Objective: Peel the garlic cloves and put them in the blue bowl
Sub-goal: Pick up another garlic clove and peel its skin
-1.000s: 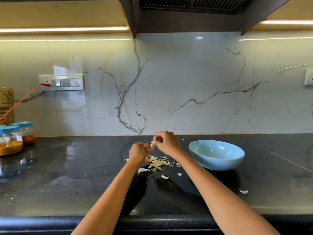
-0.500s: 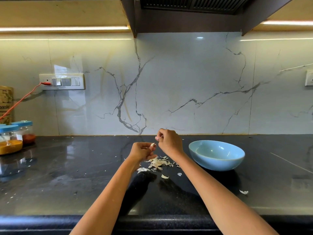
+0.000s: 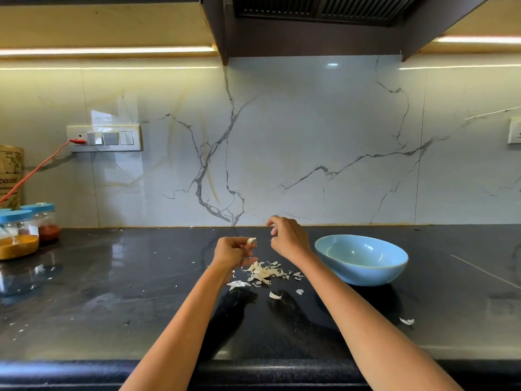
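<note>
Left hand (image 3: pixel 231 251) pinches one garlic clove (image 3: pixel 251 241); right hand (image 3: pixel 288 236) curled, contents unclear; one blue bowl (image 3: pixel 362 268).

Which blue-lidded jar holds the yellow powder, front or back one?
The front jar, nearest the counter's left edge: its lower half is filled with yellow-orange powder. The back jar, closer to the wall, holds red powder instead.

right hand's (image 3: pixel 287 238) pinch contents unclear
</note>
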